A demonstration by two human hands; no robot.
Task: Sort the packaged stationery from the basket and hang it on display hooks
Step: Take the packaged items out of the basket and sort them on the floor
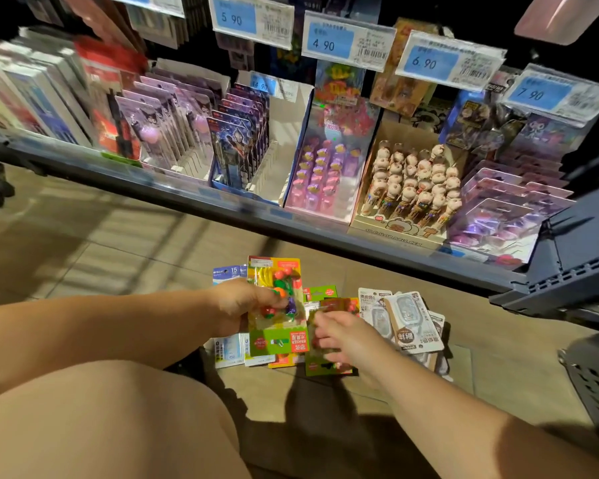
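A pile of packaged stationery lies on the floor below the shelf. My left hand (237, 304) grips a stack of yellow-green fruit eraser packs (277, 305), thumb across the front. My right hand (339, 335) rests on another green eraser pack (325, 366) in the pile, fingers curled over its top. To the right lie several white correction tape packs (414, 323). Blue-white packs (227, 350) sit under the left side of the pile.
A low dark shelf edge (222, 205) runs across, holding boxes of carded pens (159, 133), pink toppers (325, 171) and figure pens (412, 188). Blue price tags (329, 43) hang above. A dark perforated basket (592, 382) stands at the right. My knee fills the lower left.
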